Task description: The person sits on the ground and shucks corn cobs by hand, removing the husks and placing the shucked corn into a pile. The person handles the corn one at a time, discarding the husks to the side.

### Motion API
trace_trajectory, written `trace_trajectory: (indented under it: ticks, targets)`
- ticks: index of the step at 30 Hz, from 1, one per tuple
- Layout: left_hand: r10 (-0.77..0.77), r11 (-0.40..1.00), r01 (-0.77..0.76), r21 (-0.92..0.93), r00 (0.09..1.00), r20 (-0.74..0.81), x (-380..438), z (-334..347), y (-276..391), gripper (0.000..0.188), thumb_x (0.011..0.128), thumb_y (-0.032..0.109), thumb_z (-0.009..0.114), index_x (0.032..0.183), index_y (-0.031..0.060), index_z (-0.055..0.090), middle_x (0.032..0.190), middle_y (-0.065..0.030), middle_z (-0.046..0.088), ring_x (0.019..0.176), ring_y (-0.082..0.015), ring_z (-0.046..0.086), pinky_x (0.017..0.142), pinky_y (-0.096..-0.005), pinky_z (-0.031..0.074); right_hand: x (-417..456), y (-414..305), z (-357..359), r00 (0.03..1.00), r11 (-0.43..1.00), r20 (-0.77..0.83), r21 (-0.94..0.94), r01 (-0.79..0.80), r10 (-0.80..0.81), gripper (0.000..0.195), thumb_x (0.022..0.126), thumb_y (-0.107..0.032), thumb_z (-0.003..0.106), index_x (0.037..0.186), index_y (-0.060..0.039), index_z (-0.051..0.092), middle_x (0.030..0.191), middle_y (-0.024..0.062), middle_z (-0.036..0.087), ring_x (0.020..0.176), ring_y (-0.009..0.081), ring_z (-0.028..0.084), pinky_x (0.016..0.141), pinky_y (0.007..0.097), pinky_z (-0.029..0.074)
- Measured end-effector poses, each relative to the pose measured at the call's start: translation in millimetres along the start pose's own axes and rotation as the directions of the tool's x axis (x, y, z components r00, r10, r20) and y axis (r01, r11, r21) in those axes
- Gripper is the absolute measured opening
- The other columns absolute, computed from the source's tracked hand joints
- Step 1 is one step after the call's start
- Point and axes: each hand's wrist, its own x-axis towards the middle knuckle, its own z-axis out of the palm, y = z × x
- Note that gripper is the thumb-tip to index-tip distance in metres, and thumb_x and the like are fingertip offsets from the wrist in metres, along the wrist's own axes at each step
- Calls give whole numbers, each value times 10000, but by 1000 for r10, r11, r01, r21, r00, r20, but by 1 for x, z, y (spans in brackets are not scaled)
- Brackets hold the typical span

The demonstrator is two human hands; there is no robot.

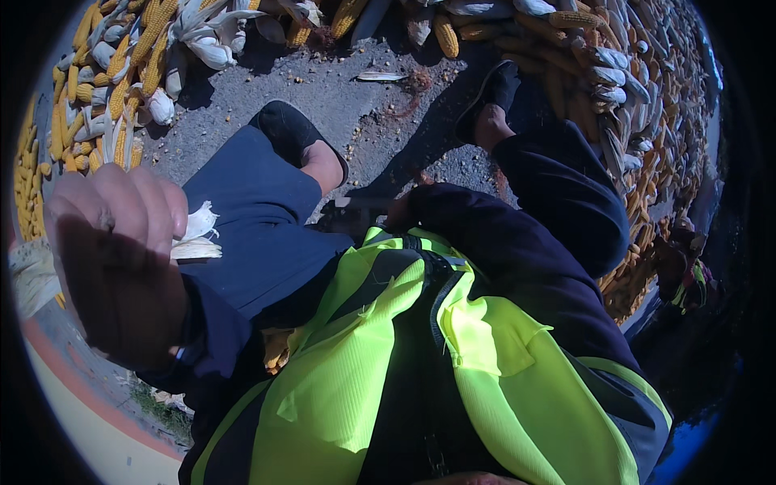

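Observation:
My left hand [124, 242] is raised at the left, its fingers closed around pale dry corn husk [197, 236]. Torn ends of husk stick out past the fingertips, and a wider piece of husk [33, 276] shows on the hand's far left side. The palm hides whatever else lies inside the grip. Low between my knees is my right hand [398, 212], in deep shadow and mostly covered by the dark sleeve and the yellow-green vest [339, 357]. Its fingers cannot be made out.
Husked yellow corn cobs [124, 85] and loose husks lie heaped at the upper left. A larger pile of corn [661, 115] curves along the right. Kernels and corn silk [418, 82] litter the pavement [230, 97] around my dark shoes [288, 130]. Someone in shadow [688, 273] appears far right.

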Motion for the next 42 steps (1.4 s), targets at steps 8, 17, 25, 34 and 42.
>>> trace_trajectory:
  ticks: [8, 17, 25, 34, 42]
  targets:
    - [-158, 981, 173, 92, 975, -156, 75, -9, -3, 314, 1001, 337, 394, 787, 107, 403, 681, -30, 370, 601, -138, 359, 603, -312, 340, 15, 31, 31, 923, 928, 110, 7, 372, -370, 255, 858, -141, 542, 1042, -3, 651, 1027, 189, 675, 966, 310, 648, 863, 407, 499]
    - [42, 913, 139, 383, 903, -429, 84, -10, -14, 352, 1038, 271, 338, 724, 113, 363, 625, -26, 353, 539, -127, 348, 581, -302, 333, -112, -56, -142, 955, 971, 286, 199, -134, 73, 515, 868, -445, 477, 989, 9, 689, 1048, 211, 672, 1033, 330, 630, 918, 441, 459]
    - [205, 978, -155, 141, 563, -800, 14, 60, 2, 317, 930, 223, 622, 683, 80, 484, 565, 10, 412, 493, -92, 382, 521, -259, 336, -140, -27, -171, 917, 952, 269, -165, -258, 295, 591, 871, -534, 465, 1029, -6, 678, 1050, 189, 663, 1009, 310, 625, 894, 433, 454]
    - [493, 853, -99, 513, 477, -727, 8, 47, -39, 256, 861, 227, 673, 770, -13, 670, 593, -32, 582, 528, -110, 566, 495, -278, 450, -68, -89, -158, 952, 901, 70, -349, -256, 297, 540, 877, -511, 485, 1018, -23, 666, 1007, 161, 652, 946, 283, 622, 836, 416, 463]
    - [528, 799, -101, 593, 591, -610, 19, 66, -21, 281, 845, 249, 683, 767, -20, 662, 565, -26, 552, 509, -63, 502, 458, -254, 408, -7, -146, -155, 970, 940, -75, -240, -242, 230, 494, 882, -490, 503, 1007, -38, 656, 969, 136, 643, 891, 259, 620, 785, 401, 472]
